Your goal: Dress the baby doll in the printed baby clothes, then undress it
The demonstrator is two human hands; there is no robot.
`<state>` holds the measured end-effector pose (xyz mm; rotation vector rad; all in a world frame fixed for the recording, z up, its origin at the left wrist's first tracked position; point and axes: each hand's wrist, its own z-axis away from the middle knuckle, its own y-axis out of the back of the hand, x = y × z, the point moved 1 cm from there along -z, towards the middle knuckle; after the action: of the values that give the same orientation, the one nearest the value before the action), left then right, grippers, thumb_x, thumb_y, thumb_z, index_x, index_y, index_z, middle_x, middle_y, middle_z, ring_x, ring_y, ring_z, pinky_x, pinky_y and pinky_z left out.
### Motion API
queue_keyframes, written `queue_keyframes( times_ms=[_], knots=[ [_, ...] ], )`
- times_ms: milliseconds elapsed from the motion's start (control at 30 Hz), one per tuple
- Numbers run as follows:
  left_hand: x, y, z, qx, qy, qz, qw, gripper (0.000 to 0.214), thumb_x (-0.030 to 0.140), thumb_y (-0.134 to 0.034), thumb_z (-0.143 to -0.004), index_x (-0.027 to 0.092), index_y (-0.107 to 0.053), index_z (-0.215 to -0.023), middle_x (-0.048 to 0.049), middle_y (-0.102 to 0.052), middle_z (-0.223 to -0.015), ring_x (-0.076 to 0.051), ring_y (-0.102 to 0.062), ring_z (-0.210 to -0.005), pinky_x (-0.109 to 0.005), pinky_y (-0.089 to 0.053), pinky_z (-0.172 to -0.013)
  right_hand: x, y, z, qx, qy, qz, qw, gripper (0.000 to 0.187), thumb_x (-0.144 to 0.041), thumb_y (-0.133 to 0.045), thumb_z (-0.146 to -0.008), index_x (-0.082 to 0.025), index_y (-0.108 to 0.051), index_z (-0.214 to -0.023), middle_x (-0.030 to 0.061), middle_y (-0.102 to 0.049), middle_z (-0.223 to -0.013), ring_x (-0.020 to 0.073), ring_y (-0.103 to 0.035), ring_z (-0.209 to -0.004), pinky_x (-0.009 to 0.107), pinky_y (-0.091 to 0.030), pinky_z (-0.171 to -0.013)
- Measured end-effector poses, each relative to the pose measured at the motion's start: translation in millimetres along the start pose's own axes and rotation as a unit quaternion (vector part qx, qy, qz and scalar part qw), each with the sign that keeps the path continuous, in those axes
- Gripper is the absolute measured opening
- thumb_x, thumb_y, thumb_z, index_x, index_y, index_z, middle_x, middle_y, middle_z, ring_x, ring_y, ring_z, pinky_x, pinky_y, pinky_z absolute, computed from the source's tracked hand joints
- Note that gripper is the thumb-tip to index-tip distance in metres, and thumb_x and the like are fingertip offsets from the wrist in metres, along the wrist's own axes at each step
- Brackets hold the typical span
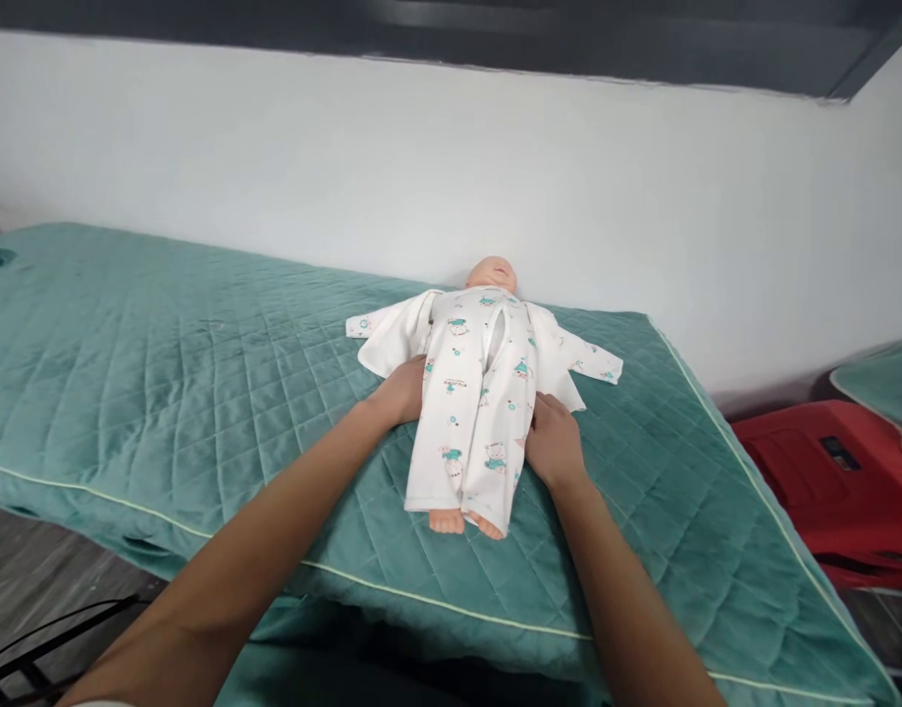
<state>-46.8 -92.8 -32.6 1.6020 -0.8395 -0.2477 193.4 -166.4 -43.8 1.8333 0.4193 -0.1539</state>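
Observation:
A baby doll (493,274) lies on its back on a green quilted bed (200,363), its head toward the wall. It wears a white romper (474,412) with small teal prints, and a second white garment is spread under it. My left hand (400,391) rests against the doll's left side at the waist, its fingers tucked against the cloth. My right hand (552,442) presses on the romper's other side by the leg, fingers curled on the fabric. The doll's bare feet (461,521) stick out of the leg ends.
A white wall (568,187) runs close behind the bed. A red object (825,471) stands on the floor at the right. Dark cables (45,638) lie on the floor at the lower left. The bed's near edge has pale piping.

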Motion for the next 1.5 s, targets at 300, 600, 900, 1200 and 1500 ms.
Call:
queue_keyframes(
  times_ms=[300, 600, 900, 1200, 1500],
  knots=[
    [-5, -6.9, 5, 0.034, 0.033, -0.022, 0.999, 0.019, 0.025, -0.06, -0.087, 0.013, -0.074, -0.093, -0.0162, -0.076, -0.101, -0.032, -0.07, -0.099, -0.042, -0.053, -0.091, -1, -3, -2, -0.02, 0.059, 0.053, 0.997, 0.022, -0.015, -0.047, -0.092, -0.013, -0.065, -0.104, 0.013, -0.068, -0.101, 0.0264, -0.055, -0.096, 0.034, -0.038, -0.084],
    [1, -0.4, 22, 0.068, -0.052, -0.015, 0.996, 0.025, 0.032, -0.065, -0.084, 0.014, -0.072, -0.1, -0.0154, -0.073, -0.106, -0.032, -0.066, -0.103, -0.044, -0.05, -0.093, -8, 5, -4, -0.072, -0.001, 0.101, 0.992, 0.024, -0.014, -0.046, -0.09, -0.016, -0.069, -0.083, 0.0101, -0.07, -0.082, 0.0228, -0.062, -0.083, 0.03, -0.034, -0.072],
    [6, 1.8, 50, 0.067, -0.083, -0.079, 0.991, 0.018, 0.033, -0.062, -0.086, 0.017, -0.069, -0.08, -0.012, -0.068, -0.089, -0.028, -0.06, -0.094, -0.041, -0.048, -0.084, -7, 6, 3, -0.032, -0.077, 0.096, 0.992, 0.02, -0.025, -0.052, -0.089, -0.018, -0.07, -0.083, 0.0091, -0.072, -0.078, 0.0228, -0.063, -0.072, 0.031, -0.025, -0.061],
    [-28, 6.2, 64, 0.213, 0.342, -0.081, 0.912, 0.032, 0.041, -0.049, -0.095, 0.017, -0.065, -0.11, -0.0192, -0.065, -0.119, -0.039, -0.055, -0.119, -0.055, -0.043, -0.099, 45, 13, 5, 0.276, -0.231, -0.132, 0.924, 0.027, -0.034, -0.05, -0.084, -0.016, -0.066, -0.095, 0.0111, -0.07, -0.096, 0.023, -0.062, -0.087, 0.035, -0.045, -0.081],
    [-49, 2.5, 68, 0.203, 0.36, -0.03, 0.91, 0.022, 0.038, -0.054, -0.09, 0.02, -0.066, -0.096, -0.0164, -0.062, -0.127, -0.038, -0.054, -0.123, -0.056, -0.039, -0.108, 48, 16, 11, 0.149, -0.268, -0.057, 0.95, 0.027, -0.048, -0.061, -0.078, -0.021, -0.058, -0.075, 0.0085, -0.063, -0.084, 0.0246, -0.052, -0.081, 0.04, -0.042, -0.077]
  ],
)
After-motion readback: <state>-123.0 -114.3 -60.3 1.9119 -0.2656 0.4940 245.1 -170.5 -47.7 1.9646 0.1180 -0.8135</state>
